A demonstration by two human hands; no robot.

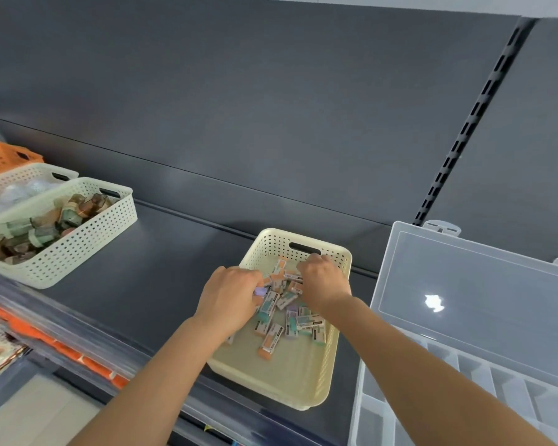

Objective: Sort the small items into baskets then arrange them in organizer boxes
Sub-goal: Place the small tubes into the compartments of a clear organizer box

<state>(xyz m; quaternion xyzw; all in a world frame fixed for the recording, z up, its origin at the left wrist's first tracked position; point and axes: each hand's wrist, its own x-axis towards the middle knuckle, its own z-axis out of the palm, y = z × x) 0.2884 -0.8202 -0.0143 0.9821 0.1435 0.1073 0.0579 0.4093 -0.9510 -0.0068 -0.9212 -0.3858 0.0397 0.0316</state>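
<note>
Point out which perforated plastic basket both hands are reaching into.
The pale yellow perforated plastic basket at centre, holding small sleeved erasers; the other baskets stand apart at left.

a: cream basket (303,392), what have you got in it?
b: your left hand (229,297) grips a purple eraser (260,291); your right hand (324,281) pinches an orange-tipped eraser (285,277). loose erasers (298,321) beneath. open organizer box (522,381) beside it.

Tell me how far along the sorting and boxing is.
Sorting looks done: erasers lie in the cream basket, and other small items sit in the white basket at left. In hand: the left hand and right hand both grip erasers in the cream basket. Left to do: the open organizer box beside it shows only empty compartments.
</note>
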